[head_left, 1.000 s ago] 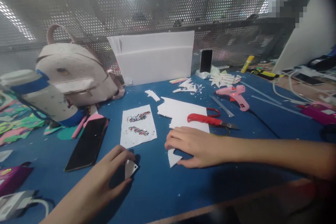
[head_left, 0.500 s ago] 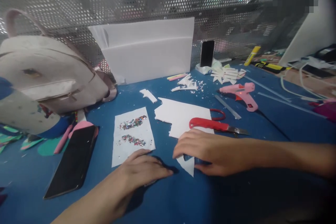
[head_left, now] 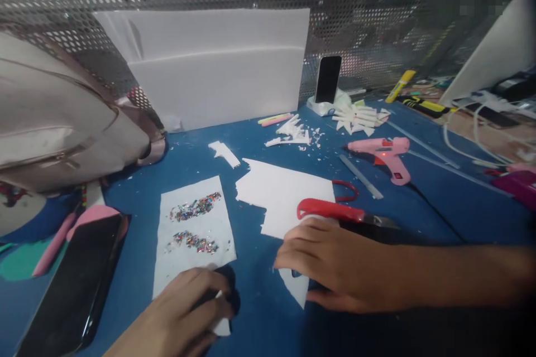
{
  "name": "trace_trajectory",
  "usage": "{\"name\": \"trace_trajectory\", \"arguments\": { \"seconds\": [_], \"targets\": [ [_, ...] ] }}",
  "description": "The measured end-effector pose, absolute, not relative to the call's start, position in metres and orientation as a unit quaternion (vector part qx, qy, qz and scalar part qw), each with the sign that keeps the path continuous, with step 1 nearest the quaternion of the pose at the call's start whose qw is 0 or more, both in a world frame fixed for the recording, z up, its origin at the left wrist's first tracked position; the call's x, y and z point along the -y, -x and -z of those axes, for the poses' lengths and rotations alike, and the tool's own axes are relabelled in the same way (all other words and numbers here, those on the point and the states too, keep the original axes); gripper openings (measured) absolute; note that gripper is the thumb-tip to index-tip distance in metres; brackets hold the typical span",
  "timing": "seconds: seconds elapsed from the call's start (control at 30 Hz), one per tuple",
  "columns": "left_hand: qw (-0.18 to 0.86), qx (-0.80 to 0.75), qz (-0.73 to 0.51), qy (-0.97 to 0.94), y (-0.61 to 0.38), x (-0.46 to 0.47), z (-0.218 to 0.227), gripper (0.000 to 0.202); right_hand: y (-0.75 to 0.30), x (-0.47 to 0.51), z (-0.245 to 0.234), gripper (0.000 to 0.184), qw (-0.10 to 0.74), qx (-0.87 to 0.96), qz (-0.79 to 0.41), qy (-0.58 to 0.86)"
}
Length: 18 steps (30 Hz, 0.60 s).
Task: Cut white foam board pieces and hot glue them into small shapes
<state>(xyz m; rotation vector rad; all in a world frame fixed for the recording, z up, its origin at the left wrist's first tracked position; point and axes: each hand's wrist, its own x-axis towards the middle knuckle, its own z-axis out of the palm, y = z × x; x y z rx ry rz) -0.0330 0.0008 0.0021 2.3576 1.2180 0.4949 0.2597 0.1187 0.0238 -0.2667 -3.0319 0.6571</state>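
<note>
My left hand (head_left: 184, 309) is at the front edge of a white sheet with two heaps of multicoloured glitter (head_left: 195, 206). Its fingers are curled around a small white piece (head_left: 223, 321), mostly hidden by them. Over to the right, my right hand (head_left: 330, 268) grips another white cut piece (head_left: 296, 287) with a pointed end, thumb on one side and fingers on the other. Just beyond that hand lie a red utility knife (head_left: 330, 211) with its blade out and a larger white board (head_left: 280, 187) with jagged edges.
A pink glue gun (head_left: 383, 150) lies to the right, its cord trailing forward. A black phone (head_left: 75, 284) rests at the left beside a backpack (head_left: 62, 117). White scraps (head_left: 295, 131) and an upright phone (head_left: 329, 79) are at the back, near a standing white panel (head_left: 218, 72).
My left hand has drawn away to the left and its fingers have curled around the small white piece. The right hand keeps its grip on its piece. The view has shifted slightly.
</note>
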Motion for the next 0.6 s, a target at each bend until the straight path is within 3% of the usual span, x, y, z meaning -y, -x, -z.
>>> {"name": "trace_trajectory", "arguments": {
  "seconds": [0.2,0.27,0.37,0.47,0.6],
  "targets": [
    [0.18,-0.421,-0.108,-0.883,0.041,-0.002,-0.019,0.043,-0.275,-0.118,-0.041,0.05,0.068,0.974,-0.183,0.113],
    [0.147,-0.439,-0.09,-0.882,0.041,-0.006,-0.028,0.044,-0.286,-0.124,-0.047,0.046,0.107,0.966,-0.144,0.187],
    [0.121,-0.49,-0.126,-0.854,0.033,-0.019,-0.04,0.041,-0.303,-0.137,-0.047,0.048,0.088,0.945,-0.079,0.306],
    [0.151,-0.562,-0.161,-0.797,0.018,-0.044,-0.044,0.036,-0.315,-0.147,-0.035,0.042,0.057,0.935,-0.056,0.345],
    [0.241,-0.628,-0.252,-0.696,0.001,-0.088,-0.037,0.061,-0.318,-0.151,-0.024,0.03,0.072,0.93,-0.083,0.35]
  ]
}}
